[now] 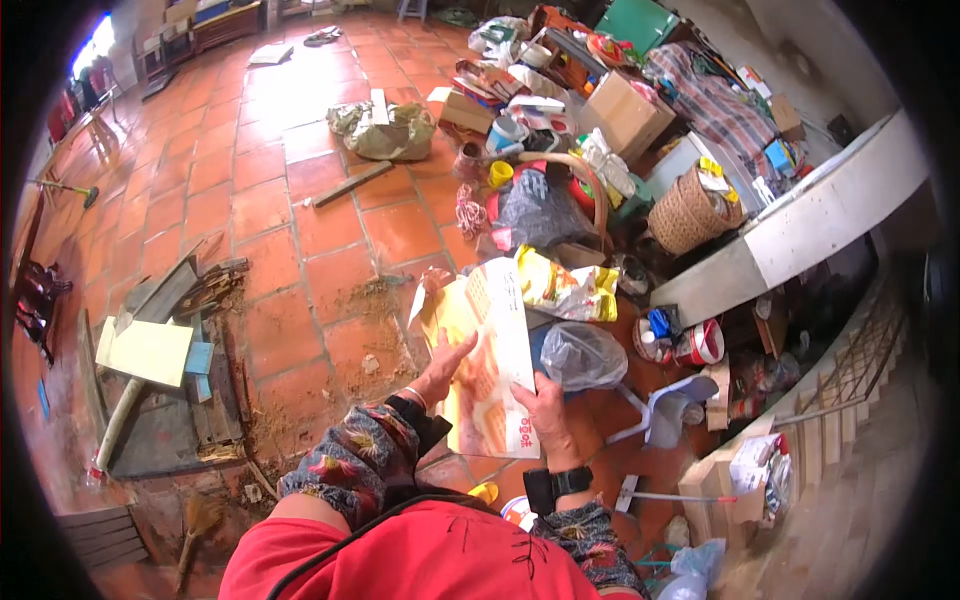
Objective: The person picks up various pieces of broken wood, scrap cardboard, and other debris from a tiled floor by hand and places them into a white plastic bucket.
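Note:
A printed cardboard carton (487, 375), yellow and white with pictures of food and some writing, is in front of my red shirt. My right hand (541, 409) grips its right edge, thumb on the printed face. Over the left edge lies my left hand (442, 367), thumb and forefinger spread against the print; its other fingers are hidden. At the carton's far end is a torn flap (431, 289). Just beyond its right side lie a yellow printed plastic bag (566, 285) and a clear plastic bag (583, 356).
Broken boards (217, 375) and a yellow sheet (146, 351) lie at left amid dirt. A heaped pile includes a woven basket (690, 210) and a cardboard box (626, 112). Nearer right are an overturned plastic stool (675, 409) and a red-and-white bucket (699, 343). A straw brush (199, 517) lies lower left.

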### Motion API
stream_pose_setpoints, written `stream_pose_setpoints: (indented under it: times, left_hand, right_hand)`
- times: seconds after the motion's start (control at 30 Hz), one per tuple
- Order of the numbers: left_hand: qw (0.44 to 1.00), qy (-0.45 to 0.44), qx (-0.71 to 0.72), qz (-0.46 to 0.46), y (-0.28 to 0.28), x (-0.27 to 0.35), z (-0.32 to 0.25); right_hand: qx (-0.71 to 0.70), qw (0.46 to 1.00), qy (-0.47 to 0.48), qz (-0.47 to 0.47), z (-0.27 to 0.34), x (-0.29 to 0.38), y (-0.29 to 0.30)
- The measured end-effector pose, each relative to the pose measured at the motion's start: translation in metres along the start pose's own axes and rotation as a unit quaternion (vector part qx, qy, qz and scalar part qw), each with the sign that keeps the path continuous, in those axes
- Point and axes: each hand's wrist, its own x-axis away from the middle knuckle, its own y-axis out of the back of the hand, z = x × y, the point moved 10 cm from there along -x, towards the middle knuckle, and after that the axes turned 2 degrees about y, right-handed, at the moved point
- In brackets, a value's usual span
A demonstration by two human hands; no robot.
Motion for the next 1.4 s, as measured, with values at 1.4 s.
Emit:
stream_pose_setpoints:
  times: [1.4]
  left_hand:
    - [0.638,0.118,-0.234,-0.724,0.579,0.311,0.121]
  right_hand:
    - [-0.027,0.893,-0.447,-0.038,-0.266,0.152,0.085]
